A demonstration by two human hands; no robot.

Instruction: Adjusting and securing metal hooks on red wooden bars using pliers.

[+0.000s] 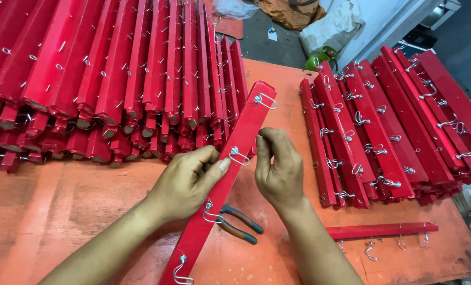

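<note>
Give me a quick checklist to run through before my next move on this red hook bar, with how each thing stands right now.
1. Bar steadied: the left hand grips the red bar from the side, thumb pressed on its face. Ok.
2. Middle hook in reach: the right hand sits beside the wire hook; whether its fingertips pinch anything, cannot tell.
3. Hooks along the bar: four show, top to bottom. Ok.
4. Pliers at hand: the pliers lie on the orange table, partly under the bar. Ok.
5. Room to set down: the right stack and left stack flank the bar, bare table between them. Ok.
</note>
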